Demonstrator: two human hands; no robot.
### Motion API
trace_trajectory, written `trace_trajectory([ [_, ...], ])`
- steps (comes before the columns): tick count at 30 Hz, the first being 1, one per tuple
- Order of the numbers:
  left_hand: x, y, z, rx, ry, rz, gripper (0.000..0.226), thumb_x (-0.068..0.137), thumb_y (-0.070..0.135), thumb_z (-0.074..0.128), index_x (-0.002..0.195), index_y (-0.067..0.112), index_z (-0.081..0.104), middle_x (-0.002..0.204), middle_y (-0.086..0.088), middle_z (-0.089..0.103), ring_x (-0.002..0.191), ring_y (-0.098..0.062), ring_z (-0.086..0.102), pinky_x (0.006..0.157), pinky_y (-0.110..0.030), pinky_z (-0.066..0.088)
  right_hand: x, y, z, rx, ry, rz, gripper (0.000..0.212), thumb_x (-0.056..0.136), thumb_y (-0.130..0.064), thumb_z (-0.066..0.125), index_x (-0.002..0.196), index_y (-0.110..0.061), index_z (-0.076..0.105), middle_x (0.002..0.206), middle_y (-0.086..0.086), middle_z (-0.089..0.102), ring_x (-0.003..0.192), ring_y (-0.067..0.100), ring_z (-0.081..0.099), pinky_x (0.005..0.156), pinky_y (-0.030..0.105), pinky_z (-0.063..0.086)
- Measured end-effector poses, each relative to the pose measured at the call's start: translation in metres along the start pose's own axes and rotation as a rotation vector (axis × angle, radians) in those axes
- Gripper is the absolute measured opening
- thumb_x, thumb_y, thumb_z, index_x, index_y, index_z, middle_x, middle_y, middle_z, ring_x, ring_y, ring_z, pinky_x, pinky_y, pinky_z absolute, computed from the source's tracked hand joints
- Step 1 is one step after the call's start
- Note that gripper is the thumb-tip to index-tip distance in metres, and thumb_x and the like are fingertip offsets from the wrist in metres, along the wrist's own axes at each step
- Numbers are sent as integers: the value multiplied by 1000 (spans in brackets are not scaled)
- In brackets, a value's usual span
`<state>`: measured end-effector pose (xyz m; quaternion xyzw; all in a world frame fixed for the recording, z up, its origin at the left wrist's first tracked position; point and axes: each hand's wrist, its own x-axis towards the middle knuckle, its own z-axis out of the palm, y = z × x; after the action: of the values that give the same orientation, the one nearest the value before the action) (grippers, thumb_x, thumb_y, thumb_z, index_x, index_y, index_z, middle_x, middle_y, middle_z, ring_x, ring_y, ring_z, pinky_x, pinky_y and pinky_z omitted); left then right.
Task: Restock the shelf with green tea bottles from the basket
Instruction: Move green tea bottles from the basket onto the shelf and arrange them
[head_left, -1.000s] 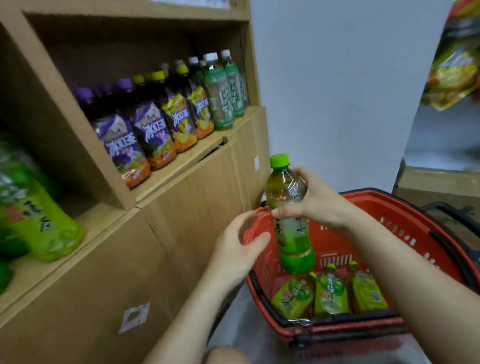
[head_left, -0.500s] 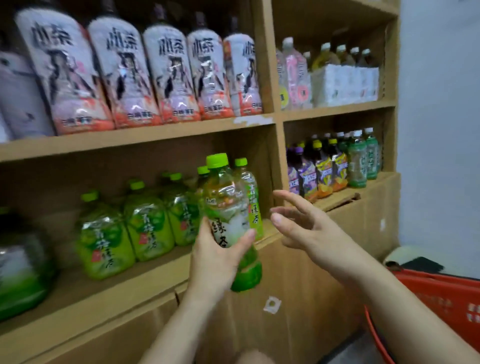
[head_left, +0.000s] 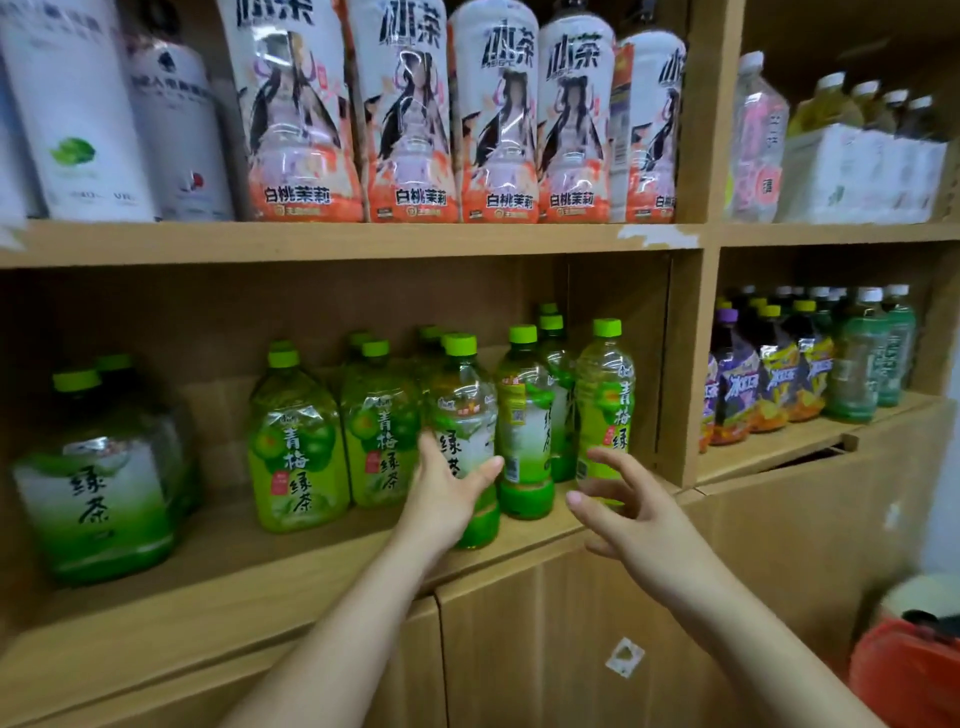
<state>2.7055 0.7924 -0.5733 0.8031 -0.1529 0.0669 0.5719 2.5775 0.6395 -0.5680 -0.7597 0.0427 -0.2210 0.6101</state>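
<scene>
Left hand (head_left: 447, 488): fingers wrapped round clear plastic green tea bottle with green cap (head_left: 464, 415), upright on wooden shelf (head_left: 260, 566).
Right hand (head_left: 631, 512): fingers spread, empty, just right of it.
Red plastic basket (head_left: 906, 675): well right, below.

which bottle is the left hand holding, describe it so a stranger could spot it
Look at the wooden shelf with the green-capped bottles. At its front edge stands the green tea bottle, gripped low by the left hand. Its label is white fading to green, unlike the yellow-green labels beside it.
</scene>
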Motion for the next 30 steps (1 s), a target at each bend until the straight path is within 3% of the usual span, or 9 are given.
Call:
trace_trajectory([
  [2, 2, 2, 10, 7, -19, 10, 97, 77, 50, 69, 149, 19, 11, 154, -6, 31, 137, -25, 36, 112, -44, 31, 12, 4, 15, -49, -22, -30, 52, 83, -25, 69, 129, -33, 47, 113, 0, 58, 98, 12, 62, 89, 42, 54],
  [5, 3, 5, 17, 25, -11, 28, 92, 82, 41, 69, 149, 16, 9, 151, -3, 34, 134, -22, 38, 103, -26, 28, 26, 14, 26, -166, -17, -104, 60, 82, -28, 70, 134, -34, 41, 117, -4, 54, 104, 10, 57, 91, 35, 51],
  [8, 3, 6, 18, 54, -20, 23, 95, 83, 39, 68, 150, 16, 5, 151, -1, 32, 136, -20, 34, 104, -26, 27, 38, 21, 19, -265, 148, -196, 71, 79, -28, 73, 139, -29, 35, 124, 1, 48, 113, 13, 50, 96, 33, 46],
  [12, 6, -3, 22, 122, 58, 48, 82, 79, 40, 72, 141, 19, 23, 143, 1, 44, 128, -19, 44, 104, -29, 34, 66, 24, -6, -224, 308, -163, 95, 73, -28, 79, 147, -28, 18, 140, 8, 36, 128, 21, 39, 104, 36, 35],
  [15, 9, -5, 23, 176, 147, 41, 86, 77, 42, 73, 142, 16, 25, 142, -5, 44, 129, -23, 42, 105, -34, 35, 97, 30, -18, -161, 248, -68, 104, 70, -32, 81, 148, -28, 12, 144, 7, 41, 130, 25, 42, 105, 40, 38],
  [19, 9, -7, 21, 193, 199, 90, 91, 75, 37, 76, 144, 17, 22, 137, 2, 46, 125, -21, 46, 99, -29, 36, 120, 39, -17, -156, 176, -56, 82, 68, -29, 83, 135, -23, 36, 118, -5, 58, 113, 19, 57, 93, 36, 47],
  [22, 12, -9, 18, 91, 200, 69, 92, 68, 30, 83, 141, 24, 27, 124, 9, 53, 110, -13, 52, 90, -25, 38, 121, 44, -10, -137, 57, -112, 73, 64, -31, 85, 124, -26, 45, 105, -18, 60, 101, 6, 58, 88, 28, 45],
  [27, 23, -11, 14, -199, 31, 5, 59, 57, 17, 87, 105, 27, 55, 100, 8, 71, 87, -7, 70, 64, -18, 53, 121, 53, 21, -82, -191, -105, 74, 53, -47, 86, 118, -30, 55, 112, -9, 69, 104, 7, 65, 95, 40, 52],
  [30, 24, -14, 10, -195, 28, 25, 59, 56, 20, 88, 106, 26, 57, 99, 8, 72, 90, -9, 70, 73, -25, 56, 121, 52, 30, -33, -234, -105, 68, 56, -41, 86, 116, -25, 59, 109, -6, 71, 102, 9, 67, 95, 42, 52],
])
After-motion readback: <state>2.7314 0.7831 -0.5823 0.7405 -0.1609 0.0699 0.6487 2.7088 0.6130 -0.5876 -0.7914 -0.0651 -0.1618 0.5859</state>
